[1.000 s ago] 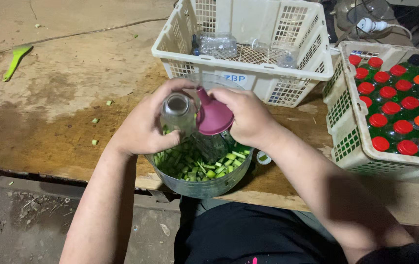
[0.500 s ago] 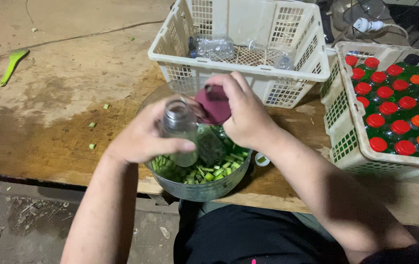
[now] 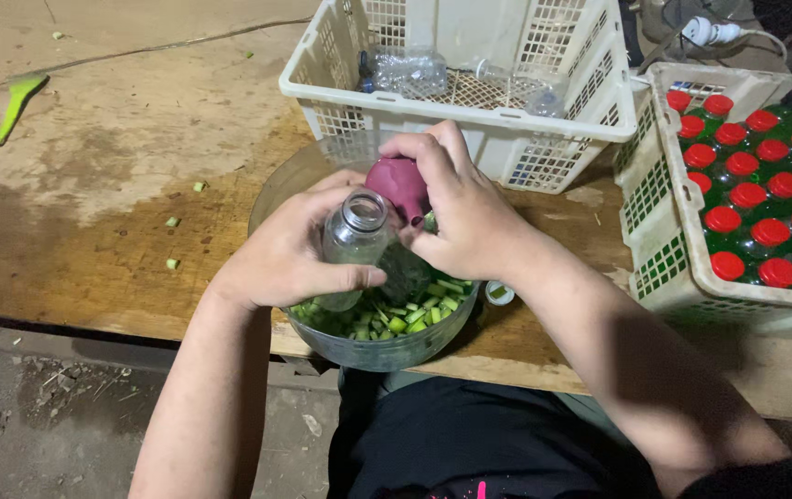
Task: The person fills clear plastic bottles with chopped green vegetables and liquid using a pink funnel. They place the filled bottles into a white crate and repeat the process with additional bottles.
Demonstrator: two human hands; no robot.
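Left hand (image 3: pixel 280 263) grips the small clear glass bottle (image 3: pixel 356 236) over the metal bowl of chopped greens (image 3: pixel 386 319); right hand (image 3: pixel 465 217), fingers curled around the maroon plastic funnel (image 3: pixel 400 185), has lowered it beside the bottle's open mouth.

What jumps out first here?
Centre frame, the left hand grips an open clear bottle over a metal bowl of chopped green pieces, while the right hand holds a maroon funnel beside its mouth. At right, a white crate is packed with red- and orange-capped bottles. Behind the hands, a white basket holds a few empty bottles.
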